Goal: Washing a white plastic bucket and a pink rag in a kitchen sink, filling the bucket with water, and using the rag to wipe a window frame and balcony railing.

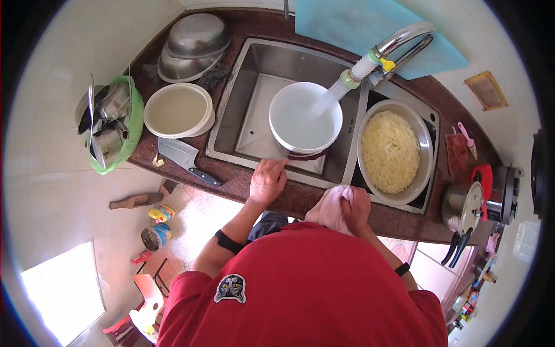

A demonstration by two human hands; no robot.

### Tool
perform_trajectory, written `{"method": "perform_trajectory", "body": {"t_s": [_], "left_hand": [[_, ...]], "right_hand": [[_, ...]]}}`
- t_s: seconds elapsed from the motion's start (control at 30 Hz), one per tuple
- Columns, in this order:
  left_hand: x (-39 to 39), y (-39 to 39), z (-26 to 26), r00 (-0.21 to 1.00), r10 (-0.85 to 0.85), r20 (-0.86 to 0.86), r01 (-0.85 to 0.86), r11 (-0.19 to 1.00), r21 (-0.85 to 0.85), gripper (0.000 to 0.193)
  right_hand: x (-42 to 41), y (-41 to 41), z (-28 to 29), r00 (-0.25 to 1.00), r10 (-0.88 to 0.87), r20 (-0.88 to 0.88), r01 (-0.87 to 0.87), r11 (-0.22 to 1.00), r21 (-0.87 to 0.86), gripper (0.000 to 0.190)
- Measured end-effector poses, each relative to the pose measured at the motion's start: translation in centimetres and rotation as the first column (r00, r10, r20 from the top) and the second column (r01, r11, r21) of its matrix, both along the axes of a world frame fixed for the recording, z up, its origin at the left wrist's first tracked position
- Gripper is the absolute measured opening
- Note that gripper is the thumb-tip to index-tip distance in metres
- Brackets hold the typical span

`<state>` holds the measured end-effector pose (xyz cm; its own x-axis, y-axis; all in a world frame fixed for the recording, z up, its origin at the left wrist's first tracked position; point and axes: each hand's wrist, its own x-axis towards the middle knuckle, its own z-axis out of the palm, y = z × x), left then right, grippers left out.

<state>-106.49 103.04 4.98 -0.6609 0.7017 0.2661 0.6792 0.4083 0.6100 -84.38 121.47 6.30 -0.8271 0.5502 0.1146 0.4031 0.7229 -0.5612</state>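
Observation:
My left hand (267, 180) rests on the front rim of the steel sink (256, 165), palm down and holding nothing. In my right hand (358, 208) a pale pink cloth (327, 206) is bunched against the counter's front edge. A white bucket (303, 126) stands in the sink beyond my left hand. Water from the chrome faucet (405, 34), through its white flexible extension (362, 69), streams into the bucket. To the right, a steel bowl (427, 160) holds pale yellow shreds (390, 152), possibly potato, on the second basin.
A cleaver (180, 154) lies left of the sink near the counter edge, beside an oval cream basin (180, 110). Steel bowls (197, 37) are stacked behind it. Cookware fills a green basket (136, 126) at far left. A pressure cooker (459, 208) stands at far right.

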Motion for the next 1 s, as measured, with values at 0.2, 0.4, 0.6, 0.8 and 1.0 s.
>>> {"method": "perform_trajectory", "body": {"t_s": [0.2,0.4,0.6,0.8,1.0], "left_hand": [[0.1,-0.1,-0.2,1.000,0.004,0.000,-0.004,1.000,0.002,0.029],[0.0,-0.3,0.3,1.000,0.012,-0.024,-0.011,0.999,0.047,0.031],[-0.2,0.3,0.9,1.000,-0.026,-0.010,0.026,0.999,0.042,0.029],[0.0,-0.2,-0.4,0.998,-0.063,-0.005,0.063,0.998,0.013,0.027],[0.3,0.7,0.0,0.995,-0.091,-0.041,0.089,0.996,-0.031,0.028]], "right_hand": [[-0.2,0.0,0.5,1.000,0.017,0.023,-0.016,1.000,-0.027,0.025],[-0.2,-0.3,-0.1,1.000,0.003,-0.003,-0.003,1.000,-0.007,0.024],[-0.3,-0.3,0.6,0.999,-0.013,-0.036,0.014,1.000,0.013,0.020],[-1.0,0.5,2.0,0.995,0.081,0.065,-0.078,0.996,-0.045,0.013],[0.7,0.7,0.3,0.998,-0.057,0.013,0.057,0.998,0.010,0.019]]}}
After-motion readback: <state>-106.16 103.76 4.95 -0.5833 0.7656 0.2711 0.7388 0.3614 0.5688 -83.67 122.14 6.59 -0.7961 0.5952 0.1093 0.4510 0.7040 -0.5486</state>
